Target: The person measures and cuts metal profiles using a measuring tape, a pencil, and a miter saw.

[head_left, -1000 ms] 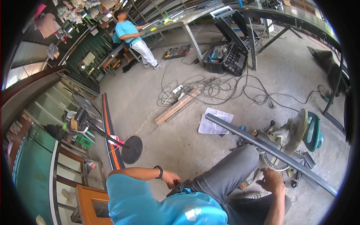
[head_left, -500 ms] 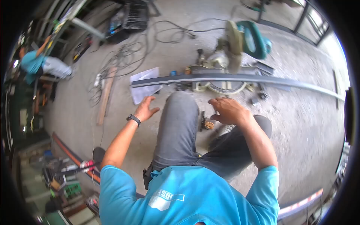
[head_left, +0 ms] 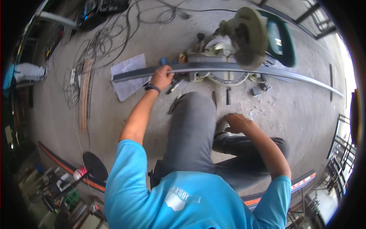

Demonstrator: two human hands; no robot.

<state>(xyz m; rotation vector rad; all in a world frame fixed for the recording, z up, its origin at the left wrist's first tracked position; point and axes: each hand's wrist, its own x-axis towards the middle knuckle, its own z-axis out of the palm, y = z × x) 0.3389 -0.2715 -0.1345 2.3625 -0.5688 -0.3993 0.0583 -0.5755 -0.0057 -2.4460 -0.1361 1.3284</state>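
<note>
We see a scuffed grey concrete floor (head_left: 110, 114) across the middle of the frame. White light (head_left: 347, 65) glares at the right edge, dark metal framing (head_left: 295, 21) stands upper right, and a pale metal bar (head_left: 57, 19) slants across the upper left.

Place: you are in a workshop — the machine and stock before you show it.
Saw: a power saw (head_left: 249, 38) with a round guard and a green body stands on the ground, right in front of you.
Stock: a long grey bar (head_left: 217, 67) lies across that saw.
Floor: bare grey concrete (head_left: 297, 103), scuffed and speckled with small debris.
Power: dark cables (head_left: 103, 45) tangle to your left, near a white power strip (head_left: 73, 76).
Timber: a wooden board (head_left: 85, 95) lies just beside that strip.
Tools: you have a dark hand tool (head_left: 228, 96) on the ground nearby — and a black case (head_left: 110, 5) farther off.
Framing: dark metal framing (head_left: 297, 23) stands at your upper right.
</note>
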